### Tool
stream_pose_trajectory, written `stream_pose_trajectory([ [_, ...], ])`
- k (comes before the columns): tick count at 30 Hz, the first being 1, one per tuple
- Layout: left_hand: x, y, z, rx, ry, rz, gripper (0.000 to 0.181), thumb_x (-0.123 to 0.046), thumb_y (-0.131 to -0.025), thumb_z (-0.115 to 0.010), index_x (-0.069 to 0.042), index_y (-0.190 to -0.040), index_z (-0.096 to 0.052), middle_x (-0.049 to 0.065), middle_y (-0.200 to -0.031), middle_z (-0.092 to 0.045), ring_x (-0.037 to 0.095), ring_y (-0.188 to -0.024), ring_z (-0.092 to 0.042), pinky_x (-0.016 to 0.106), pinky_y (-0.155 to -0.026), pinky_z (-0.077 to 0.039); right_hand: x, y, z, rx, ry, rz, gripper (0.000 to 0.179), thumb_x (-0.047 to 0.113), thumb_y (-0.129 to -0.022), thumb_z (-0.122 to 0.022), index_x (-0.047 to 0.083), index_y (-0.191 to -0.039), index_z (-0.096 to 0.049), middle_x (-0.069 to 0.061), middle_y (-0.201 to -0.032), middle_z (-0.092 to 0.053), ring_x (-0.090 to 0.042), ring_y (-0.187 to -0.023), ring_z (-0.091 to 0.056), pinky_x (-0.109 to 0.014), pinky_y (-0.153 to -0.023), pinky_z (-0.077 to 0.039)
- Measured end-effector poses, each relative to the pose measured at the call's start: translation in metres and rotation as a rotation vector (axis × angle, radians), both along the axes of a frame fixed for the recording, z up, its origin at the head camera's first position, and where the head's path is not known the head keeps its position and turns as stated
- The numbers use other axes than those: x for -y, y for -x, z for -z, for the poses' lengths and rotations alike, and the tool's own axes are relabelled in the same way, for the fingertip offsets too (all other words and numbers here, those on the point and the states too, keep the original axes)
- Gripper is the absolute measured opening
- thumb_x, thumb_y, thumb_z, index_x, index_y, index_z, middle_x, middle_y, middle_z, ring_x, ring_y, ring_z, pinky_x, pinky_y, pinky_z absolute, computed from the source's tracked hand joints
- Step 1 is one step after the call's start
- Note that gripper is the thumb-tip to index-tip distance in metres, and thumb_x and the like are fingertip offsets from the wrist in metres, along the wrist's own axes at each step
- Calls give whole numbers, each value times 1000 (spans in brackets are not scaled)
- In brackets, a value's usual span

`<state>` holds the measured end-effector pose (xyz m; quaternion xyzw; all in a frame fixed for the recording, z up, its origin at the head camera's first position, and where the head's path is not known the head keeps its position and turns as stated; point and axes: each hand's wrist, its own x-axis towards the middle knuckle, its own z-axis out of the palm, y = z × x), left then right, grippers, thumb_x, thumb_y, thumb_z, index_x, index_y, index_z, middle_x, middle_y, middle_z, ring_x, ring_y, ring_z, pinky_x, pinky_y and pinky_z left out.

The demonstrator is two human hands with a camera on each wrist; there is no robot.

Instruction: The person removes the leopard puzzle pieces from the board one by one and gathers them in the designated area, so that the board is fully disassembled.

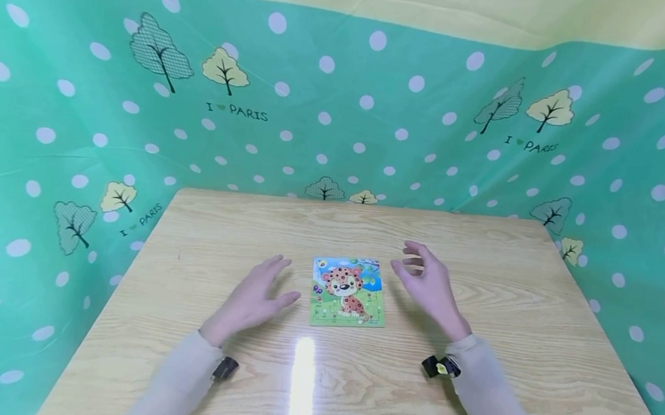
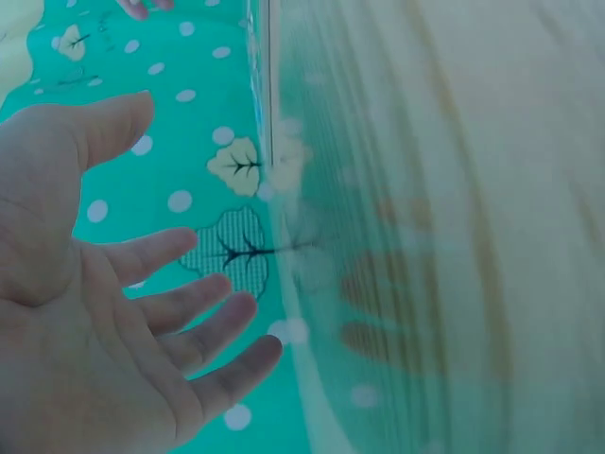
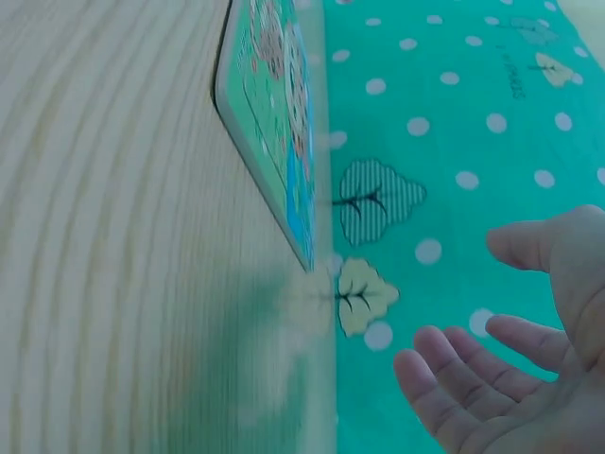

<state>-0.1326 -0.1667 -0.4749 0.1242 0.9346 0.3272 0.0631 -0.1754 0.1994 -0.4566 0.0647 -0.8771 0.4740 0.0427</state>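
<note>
A flat square picture board [image 1: 349,293] with a spotted leopard cub on a green and blue scene lies on the table. My left hand [image 1: 255,296] hovers to its left, apart from it, with fingers spread and nothing held. On the other side is my right hand [image 1: 427,286], also apart from the board, its fingers loosely bent around nothing. In the left wrist view the left palm [image 2: 104,303] faces inward with the thumb lifted away. The right wrist view has the board [image 3: 274,113] edge-on beyond the relaxed right fingers [image 3: 463,378].
The wood-grain table [image 1: 237,226] carries a bright strip of reflected light in front of the board. A green dotted cloth [image 1: 326,135] with printed trees hangs behind and along both sides. A small black device [image 1: 440,367] is strapped on the right wrist, another [image 1: 225,368] on the left.
</note>
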Motion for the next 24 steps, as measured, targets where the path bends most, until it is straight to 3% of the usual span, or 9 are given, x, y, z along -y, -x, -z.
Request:
stream_pose_trajectory([
  [13,-22,6,3,19,-57,73,78,-44,-102,-68,-5,-163,-40,21,-173,-31,46,-160,-30,67,-130,-24,31,0,2,75,-39,-107,52,22,-100,-75,1,-145,-60,-21,-137,-68,-33,-116,-72,-47,-99,-64],
  [24,-34,11,4,-17,40,119,78,-46,-102,-68,-2,-161,-42,20,-173,-32,45,-160,-31,65,-131,-23,49,5,5,114,-121,-204,45,25,-99,-77,3,-137,-68,-14,-124,-75,-23,-100,-72,-29,-76,-63],
])
